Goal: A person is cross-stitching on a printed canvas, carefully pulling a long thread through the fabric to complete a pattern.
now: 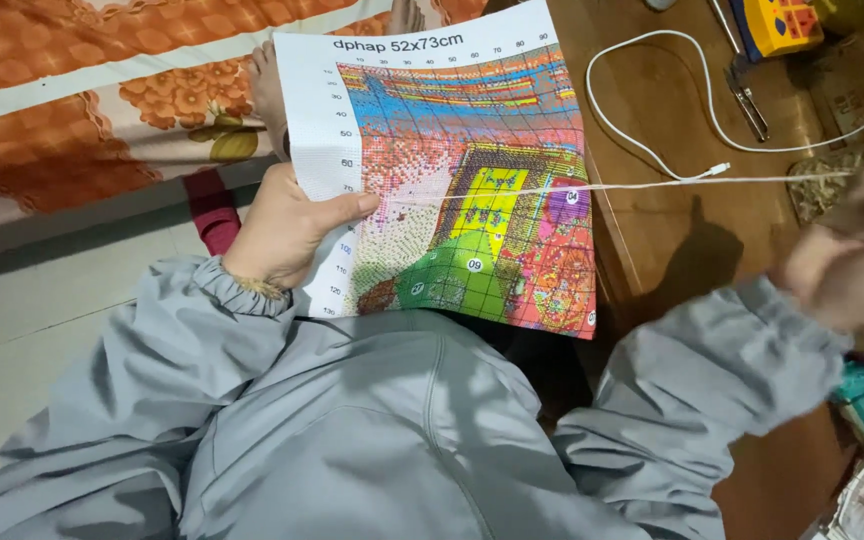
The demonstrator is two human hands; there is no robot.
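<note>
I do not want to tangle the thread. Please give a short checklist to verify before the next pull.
1. Left hand grips the printed canvas at its left edge: ok.
2. Thread runs taut from canvas to right hand: ok.
3. Grip on the thread: cannot tell, the right hand is blurred.
4. White cable lies under the thread's path: not ok.
5. Knots in the thread: cannot tell.

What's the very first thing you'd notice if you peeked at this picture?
The bright, many-coloured cross-stitch canvas in the middle, held at its left edge by the left hand. A pale thread stretches tight from it across the wooden table to the blurred right hand.
</note>
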